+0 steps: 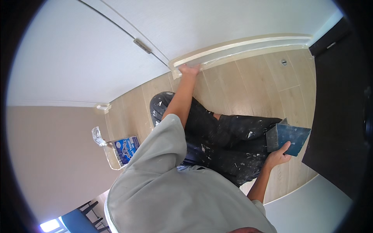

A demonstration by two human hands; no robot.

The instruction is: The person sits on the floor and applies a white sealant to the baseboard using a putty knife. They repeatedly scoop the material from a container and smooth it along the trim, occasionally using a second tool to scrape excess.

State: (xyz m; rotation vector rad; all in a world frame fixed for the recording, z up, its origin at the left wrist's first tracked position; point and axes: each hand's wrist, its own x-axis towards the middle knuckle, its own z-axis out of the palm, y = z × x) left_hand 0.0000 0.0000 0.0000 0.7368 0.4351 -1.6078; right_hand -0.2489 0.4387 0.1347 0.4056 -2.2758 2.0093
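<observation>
At the left end of the baseboard [233,51], my left hand [189,70] reaches down with its thumb and fingers apart. The fingers touch the masking tape [177,73] around that end, and I see nothing held in them. Light tape also borders the grey baseboard strip along its upper and lower edges. Over at the right, my right hand [278,157] is closed on wide putty knives. One broad blade [292,139] looks dark blue, and a greyer blade [272,139] shows beside it. Their handles are hidden in my hand.
Paint-spattered dark trousers [233,143] cover my bent legs on the wood-look floor [244,91]. A blue-printed package [126,149] sits to the left beside taped trim. A dark door [338,112] stands at right, a round floor fitting [284,62] near it. A chair [79,221] is behind left.
</observation>
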